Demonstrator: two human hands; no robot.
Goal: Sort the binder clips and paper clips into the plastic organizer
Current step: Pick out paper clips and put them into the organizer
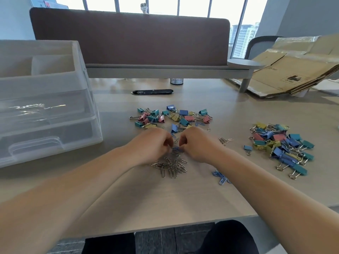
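**Desk by the window: both hands nipping at one blue clip**

Pale wooden desk (229, 114), brown divider and bright windows behind, and the action is dead centre. The left hand (152, 143) and right hand (198, 143) sit knuckles-up, fingers curled, tips meeting on a blue paper clip (176, 149). Both seem to pinch it, though the fingertips are partly hidden.

That clip lies at the far edge of the silver paper clips (170, 166), which fan out toward the person beneath the two wrists. Beyond the hands is a mixed heap of binder clips (172, 116). A second binder clip pile (282, 145) sits well off to the right, and a few blue paper clips (221, 177) lie just beside the right forearm.

The plastic organizer (45, 110) stands far left, so the left hand looks nearer for any drop-off. Forearms converge in a V.
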